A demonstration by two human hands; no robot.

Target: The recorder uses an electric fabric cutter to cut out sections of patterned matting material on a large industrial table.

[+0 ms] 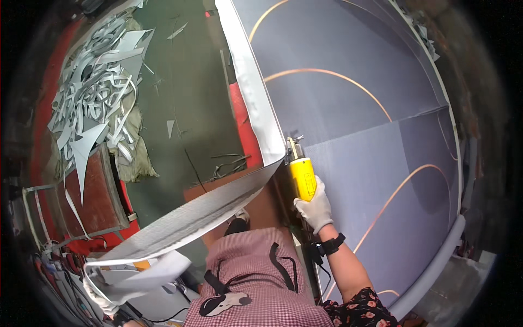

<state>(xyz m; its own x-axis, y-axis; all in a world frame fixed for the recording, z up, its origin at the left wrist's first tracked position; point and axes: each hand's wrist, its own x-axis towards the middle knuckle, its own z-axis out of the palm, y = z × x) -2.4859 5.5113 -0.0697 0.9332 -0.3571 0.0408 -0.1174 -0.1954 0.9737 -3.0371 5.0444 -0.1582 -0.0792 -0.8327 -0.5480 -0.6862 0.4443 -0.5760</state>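
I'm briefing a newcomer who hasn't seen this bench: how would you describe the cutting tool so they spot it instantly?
Start at the big grey-purple sheet with thin orange curves that fills the right side. Follow its left edge down to where a pale strip peels away. There the white-gloved right hand grips the cutter. It is the only bright yellow thing around, with a small metal head on top.

White gloves cover the right hand [315, 210] and left hand [101, 300]. Black wrist strap, floral sleeve. Pink checked apron.

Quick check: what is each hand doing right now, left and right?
Left hand: gloved, closed on the end of the cut-off grey strip.
Right hand: gloved, closed around the yellow cutter.
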